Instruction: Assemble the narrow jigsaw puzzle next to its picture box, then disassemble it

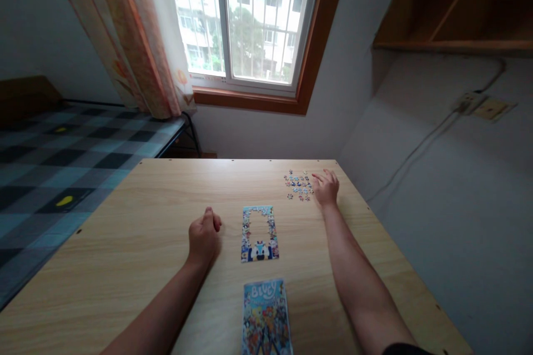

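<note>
At 6 o'clock, nearest, lies the Bluey box [267,319] on the table [145,238]. Beyond it, centrally, is the puzzle border [260,251], its middle open. At 9 o'clock from it, the left hand [203,236] rests curled into a fist, forearm slanting in from 7 o'clock; whether it encloses anything, I cannot tell. At 2 o'clock, the right hand [326,187] reaches farther, fingers loosely spread and bent beside the loose pieces [296,183].

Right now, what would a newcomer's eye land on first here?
Probably the bright barred window at the top centre, behind the table. Then the part-built puzzle mid-table, its border formed around a bare middle, with the Bluey box nearer the camera. Loose pieces lie beside the right hand.
</note>
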### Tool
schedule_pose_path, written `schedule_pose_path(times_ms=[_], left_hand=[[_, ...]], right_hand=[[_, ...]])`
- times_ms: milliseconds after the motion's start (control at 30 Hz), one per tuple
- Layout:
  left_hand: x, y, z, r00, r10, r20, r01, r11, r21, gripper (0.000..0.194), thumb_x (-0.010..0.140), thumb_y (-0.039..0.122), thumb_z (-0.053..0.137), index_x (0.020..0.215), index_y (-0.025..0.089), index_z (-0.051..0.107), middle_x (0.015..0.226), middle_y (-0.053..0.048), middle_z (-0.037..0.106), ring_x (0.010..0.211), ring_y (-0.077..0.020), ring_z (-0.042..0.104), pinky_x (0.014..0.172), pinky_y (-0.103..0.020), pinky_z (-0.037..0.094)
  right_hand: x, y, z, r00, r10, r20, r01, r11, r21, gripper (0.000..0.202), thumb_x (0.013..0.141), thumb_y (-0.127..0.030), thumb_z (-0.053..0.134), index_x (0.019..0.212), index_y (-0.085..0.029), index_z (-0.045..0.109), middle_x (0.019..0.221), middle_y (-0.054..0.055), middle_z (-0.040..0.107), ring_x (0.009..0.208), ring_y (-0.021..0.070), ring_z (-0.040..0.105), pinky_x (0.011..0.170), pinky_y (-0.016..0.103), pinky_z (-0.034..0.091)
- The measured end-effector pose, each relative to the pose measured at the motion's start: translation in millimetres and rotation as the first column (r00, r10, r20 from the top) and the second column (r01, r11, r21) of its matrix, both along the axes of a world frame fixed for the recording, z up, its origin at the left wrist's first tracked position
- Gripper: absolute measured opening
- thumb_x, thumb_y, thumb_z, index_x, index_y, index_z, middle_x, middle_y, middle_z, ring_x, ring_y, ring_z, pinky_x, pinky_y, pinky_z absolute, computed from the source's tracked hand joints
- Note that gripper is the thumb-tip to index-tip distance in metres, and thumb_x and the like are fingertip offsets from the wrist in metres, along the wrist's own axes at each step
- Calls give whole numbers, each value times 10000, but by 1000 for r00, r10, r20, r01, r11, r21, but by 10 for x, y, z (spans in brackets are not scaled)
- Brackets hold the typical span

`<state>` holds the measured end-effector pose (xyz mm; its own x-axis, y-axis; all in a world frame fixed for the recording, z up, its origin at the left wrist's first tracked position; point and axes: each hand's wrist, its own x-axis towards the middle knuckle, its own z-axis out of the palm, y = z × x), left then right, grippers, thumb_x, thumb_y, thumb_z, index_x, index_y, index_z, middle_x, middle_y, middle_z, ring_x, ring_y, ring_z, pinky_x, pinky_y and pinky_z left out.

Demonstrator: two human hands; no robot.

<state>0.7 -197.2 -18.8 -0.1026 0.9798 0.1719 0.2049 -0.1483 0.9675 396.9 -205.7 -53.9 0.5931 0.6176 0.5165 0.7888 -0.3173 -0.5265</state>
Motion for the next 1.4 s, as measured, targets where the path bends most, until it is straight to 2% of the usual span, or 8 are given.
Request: schedule_pose_path(times_ms=[100, 167, 367, 633, 867, 1167, 1267, 1400], left_hand=[[-8, 3, -15, 999, -14, -30, 14, 1000, 4, 542, 944, 494, 433, 476, 221, 462, 506, -11, 514, 533, -169, 503, 603, -306, 414], [-9, 1, -23, 999, -25, -42, 26, 1000, 8, 542, 949, 489, 433, 479, 221, 463, 507, -9, 511, 530, -168, 501, 597, -304, 412], [-10, 1, -53, 998, -42, -42, 43, 999, 21, 543, 954, 491, 432, 483, 222, 455, 511, -5, 504, 539, -167, 501, 611, -303, 406], [-5, -8, -25, 997, -40, -64, 41, 999, 12, 532, 945, 486, 435, 485, 222, 465, 505, -5, 488, 526, -168, 486, 595, -307, 398], [-13, 5, -53, 997, -49, -62, 50, 998, 27, 531, 953, 474, 434, 483, 225, 453, 508, -8, 492, 525, -171, 483, 600, -313, 400], [-2, -14, -24, 997, -42, -64, 44, 999, 26, 527, 949, 478, 439, 486, 226, 457, 491, 1, 464, 510, -169, 470, 585, -312, 389], [1, -17, -16, 997, -36, -71, 38, 999, 29, 527, 947, 477, 431, 486, 224, 459, 486, 3, 460, 500, -163, 460, 577, -307, 384], [3, -9, -19, 996, -30, -78, 34, 998, 51, 530, 942, 478, 432, 479, 223, 459, 477, 2, 467, 486, -159, 468, 563, -301, 389]], right_hand=[[-155, 52, 37, 997, 62, 56, -54, 990, -133, 317, 915, -314, 536, 1084, -281, 802, 1535, 72, 478, 1493, 340, 246, 1182, 656, 168], [-257, 99, 58, 990, 111, 86, -93, 976, -197, 294, 914, -321, 563, 1079, -288, 805, 1579, 66, 421, 1512, 353, 197, 1178, 686, 122], [-377, 161, 63, 989, 128, 79, -99, 949, -300, 268, 914, -338, 610, 1081, -268, 808, 1592, 88, 404, 1516, 365, 190, 1180, 679, 137], [-358, 155, 43, 994, 103, 19, -91, 938, -335, 261, 904, -359, 630, 1051, -243, 811, 1555, 110, 450, 1510, 355, 201, 1191, 621, 165], [-348, 167, 7, 996, 93, 5, -89, 959, -270, 213, 859, -340, 664, 975, -247, 817, 1491, 113, 518, 1481, 369, 264, 1168, 625, 219], [-377, 154, 38, 998, 53, -17, -55, 970, -237, 147, 801, -312, 711, 905, -261, 802, 1428, 82, 586, 1436, 344, 347, 1148, 544, 297], [-399, 135, 74, 999, 54, -7, -54, 972, -230, 137, 790, -311, 721, 892, -261, 798, 1363, 63, 641, 1331, 314, 457, 1116, 483, 344], [-433, 108, 111, 998, 58, -15, -60, 967, -248, 138, 789, -309, 707, 884, -265, 797, 1122, 54, 749, 1125, 281, 571, 1014, 422, 412]])
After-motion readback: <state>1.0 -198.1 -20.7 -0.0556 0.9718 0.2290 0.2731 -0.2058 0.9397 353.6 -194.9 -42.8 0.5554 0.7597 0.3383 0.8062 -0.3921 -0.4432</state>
